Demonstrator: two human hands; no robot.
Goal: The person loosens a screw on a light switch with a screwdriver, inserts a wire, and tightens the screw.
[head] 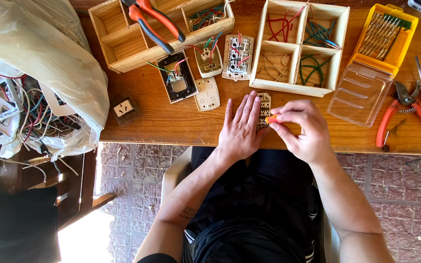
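I look down at my two hands over the wooden tabletop (162,122). My left hand (242,127) lies flat with its fingers spread, and it presses a small pale switch part (264,108) down near the front edge of the tabletop. My right hand (300,129) has its grip pressed together around a little orange screwdriver (271,118), and the tip end sits right at the switch part. I think I am in the middle of working on a screw in this part, so this one is not finished yet. I cannot tell if the screw is in or out, because my fingers hide it. Farther back lie more switch parts: a black one (177,77) with wires on it, a white cover plate (206,94), and two pale ones (222,58) with red and blue wires sticking out. Those still have wires on them, so I judge there is more left to do. A wooden tray (299,46) with four boxes holds sorted red, green and tan wires, so some sorting looks done. A second wooden tray (123,41) has orange pliers (154,22) on it. To the right are a yellow tool case (386,39) and red cutters (408,109). On the left a white bag (40,63) spills lots of tangled wires.
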